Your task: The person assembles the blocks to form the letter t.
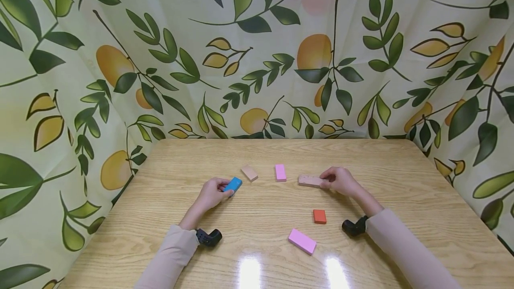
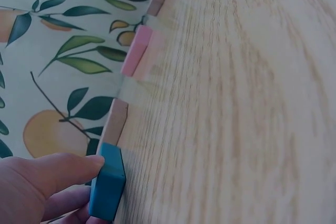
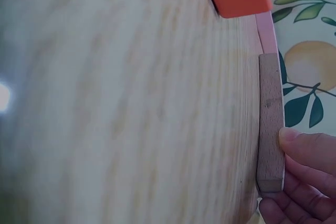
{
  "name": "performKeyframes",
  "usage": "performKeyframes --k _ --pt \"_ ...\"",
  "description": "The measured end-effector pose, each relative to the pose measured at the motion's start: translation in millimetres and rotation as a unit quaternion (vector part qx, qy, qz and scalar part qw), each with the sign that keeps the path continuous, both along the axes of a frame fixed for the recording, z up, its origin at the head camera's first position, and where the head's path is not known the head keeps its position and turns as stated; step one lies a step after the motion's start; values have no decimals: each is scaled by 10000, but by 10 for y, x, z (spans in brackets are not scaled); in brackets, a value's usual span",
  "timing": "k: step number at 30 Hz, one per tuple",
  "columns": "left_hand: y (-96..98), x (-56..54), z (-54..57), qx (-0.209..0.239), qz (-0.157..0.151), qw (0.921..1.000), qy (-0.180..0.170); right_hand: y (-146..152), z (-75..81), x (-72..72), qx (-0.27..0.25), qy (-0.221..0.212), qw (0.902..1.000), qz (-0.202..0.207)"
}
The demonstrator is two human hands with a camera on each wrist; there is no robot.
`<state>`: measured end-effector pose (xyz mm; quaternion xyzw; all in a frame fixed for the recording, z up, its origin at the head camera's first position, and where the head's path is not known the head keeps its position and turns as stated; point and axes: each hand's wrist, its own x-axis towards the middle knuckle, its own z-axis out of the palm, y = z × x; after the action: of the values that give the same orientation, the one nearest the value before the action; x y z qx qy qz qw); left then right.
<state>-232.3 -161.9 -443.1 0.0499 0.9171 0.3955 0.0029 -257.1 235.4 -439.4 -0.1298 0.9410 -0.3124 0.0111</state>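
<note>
My left hand (image 1: 213, 191) pinches a blue block (image 1: 233, 184) between thumb and fingers, low over the wooden table. In the left wrist view the thumb presses the near face of the blue block (image 2: 108, 184). A short tan wooden block (image 1: 249, 173) lies just beyond it. On the other side, my right hand (image 1: 339, 181) holds the right end of a longer pinkish-brown wooden block (image 1: 309, 180). Its thumb lies on the wooden block (image 3: 270, 119) in the right wrist view, with the other fingers partly hidden behind. Between the hands stands a small pink block (image 1: 280, 173).
A red block (image 1: 319, 216) lies in front of the right hand. Nearer the front is a longer pink block (image 1: 302, 241), set at a slant. Leaf-and-fruit patterned cloth (image 1: 257, 79) rises behind and beside the wooden table (image 1: 180, 159). Black wrist devices (image 1: 209, 238) sit at both cuffs.
</note>
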Motion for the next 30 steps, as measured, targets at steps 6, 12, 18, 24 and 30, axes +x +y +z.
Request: performKeyframes --k 6,12,18,24,30 --pt "4 -4 5 -29 -33 10000 35 -11 2 9 19 -46 10000 41" --pt "12 -15 9 1 -104 9999 -16 -27 12 23 1 -143 9999 38" --pt "8 -19 9 -67 -124 9999 -3 -39 23 30 -78 -153 9998 75" --pt "12 -17 9 -55 -159 9999 38 -42 10 29 -105 -141 9998 76" --pt "22 -10 16 -58 -168 9998 -11 -45 3 35 -138 -120 9998 100"
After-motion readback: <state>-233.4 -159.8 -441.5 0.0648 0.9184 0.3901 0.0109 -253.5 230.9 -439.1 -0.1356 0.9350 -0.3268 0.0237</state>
